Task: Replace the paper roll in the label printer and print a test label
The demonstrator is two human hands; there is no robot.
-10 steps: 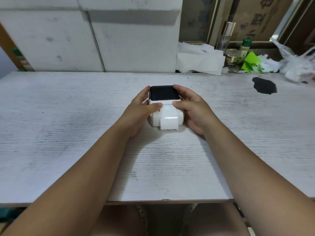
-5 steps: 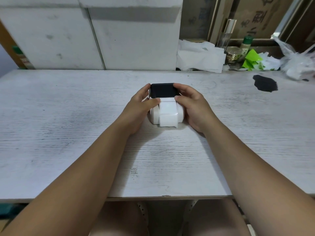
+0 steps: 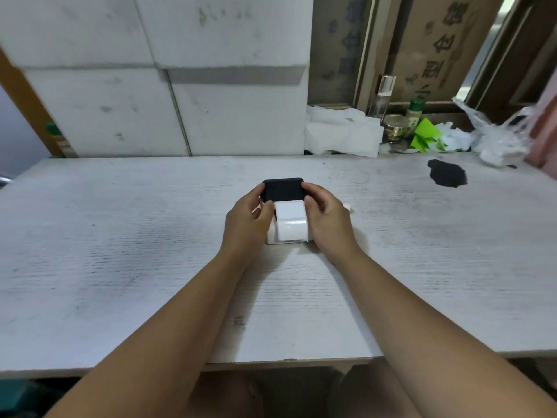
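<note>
A small white label printer (image 3: 288,233) with a black top lid (image 3: 283,189) stands in the middle of the white table (image 3: 120,251). A strip of white label paper (image 3: 290,220) runs from under the lid down over the printer's front. My left hand (image 3: 248,223) grips the printer's left side, with its fingertips at the lid's left edge. My right hand (image 3: 327,220) grips the right side, its fingers on the lid's right edge. The printer's sides are hidden by my hands.
A black stain (image 3: 447,173) marks the table at the far right. Behind the table lie crumpled white paper (image 3: 342,134), a glass jar (image 3: 394,129), a green-capped bottle (image 3: 415,111), green scraps (image 3: 425,135) and a plastic bag (image 3: 497,137). White foam blocks (image 3: 180,86) stand behind.
The black lid has tipped down and away, so its dark face looks narrower. Both hands stay on the printer, fingers shifted slightly up toward the lid. The camera view has tilted.
</note>
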